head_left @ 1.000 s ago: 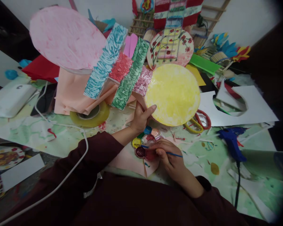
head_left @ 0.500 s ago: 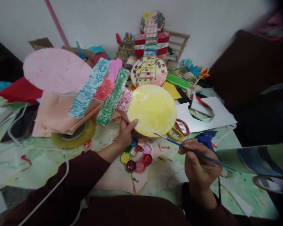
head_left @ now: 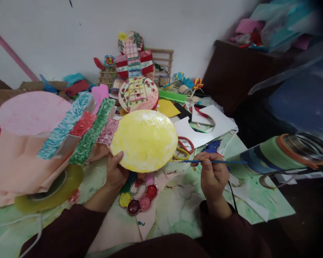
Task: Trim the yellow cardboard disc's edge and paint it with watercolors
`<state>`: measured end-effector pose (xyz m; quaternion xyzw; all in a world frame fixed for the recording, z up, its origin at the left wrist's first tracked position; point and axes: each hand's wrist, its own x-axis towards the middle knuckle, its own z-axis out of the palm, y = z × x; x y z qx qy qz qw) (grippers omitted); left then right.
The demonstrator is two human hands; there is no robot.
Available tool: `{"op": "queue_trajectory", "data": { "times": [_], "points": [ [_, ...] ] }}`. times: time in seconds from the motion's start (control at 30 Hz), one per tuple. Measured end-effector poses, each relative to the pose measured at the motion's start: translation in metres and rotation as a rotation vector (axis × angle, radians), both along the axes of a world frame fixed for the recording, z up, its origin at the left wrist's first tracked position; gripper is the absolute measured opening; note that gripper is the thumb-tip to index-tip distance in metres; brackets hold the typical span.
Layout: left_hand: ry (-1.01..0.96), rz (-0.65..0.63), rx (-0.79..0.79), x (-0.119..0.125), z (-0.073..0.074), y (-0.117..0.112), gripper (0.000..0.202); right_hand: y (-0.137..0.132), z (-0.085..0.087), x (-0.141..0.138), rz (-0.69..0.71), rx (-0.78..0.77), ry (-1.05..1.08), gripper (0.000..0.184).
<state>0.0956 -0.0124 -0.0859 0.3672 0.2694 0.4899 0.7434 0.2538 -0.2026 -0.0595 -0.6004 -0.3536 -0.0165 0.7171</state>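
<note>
My left hand (head_left: 115,172) grips the lower left edge of a painted cutout (head_left: 145,139), its thumb lying on the yellow oval end. Green, red and blue textured bands run left from there to a pink oval end (head_left: 32,113). A thin blue paintbrush (head_left: 218,161) is pinched in my right hand (head_left: 211,175). The brush tip points left, close to the lower right rim of the yellow oval; whether it touches, I cannot tell. Below the oval stands a flower-shaped paint palette (head_left: 138,193) with several coloured wells, its top partly hidden by the cutout and hand.
Scissors (head_left: 184,147) with red and yellow handles lie right of the oval. A decorated guitar-like craft (head_left: 136,79) leans at the back. A green striped bottle (head_left: 274,154) lies at right, a roll of yellow tape (head_left: 45,193) at left. White paper scraps (head_left: 210,123) lie behind.
The view has turned right, so most things sit further left. My right hand has drawn the brush back to the right from the oval's lower rim and levelled it.
</note>
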Motion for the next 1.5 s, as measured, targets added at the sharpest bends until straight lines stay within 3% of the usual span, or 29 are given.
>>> {"op": "queue_trajectory", "data": {
  "times": [0.4, 0.67, 0.9, 1.03, 1.5],
  "points": [
    [-0.002, 0.022, -0.038, 0.002, 0.007, -0.002, 0.052, 0.0, -0.003, 0.001, 0.028, -0.094, -0.058, 0.015],
    [0.017, 0.022, -0.077, 0.003, 0.01, -0.003, 0.055, 0.002, -0.001, -0.005, 0.092, -0.039, -0.082, 0.016],
    [0.035, 0.017, -0.06, 0.004, 0.007, -0.002, 0.055, 0.004, 0.005, -0.009, -0.01, -0.021, 0.102, 0.011],
    [0.02, 0.006, -0.046, 0.003, 0.005, -0.001, 0.056, 0.007, 0.009, -0.012, -0.056, -0.094, 0.176, 0.015],
    [0.01, -0.005, -0.062, 0.003, 0.007, -0.002, 0.056, 0.005, 0.004, -0.011, -0.086, -0.155, 0.015, 0.01]
  ]
}}
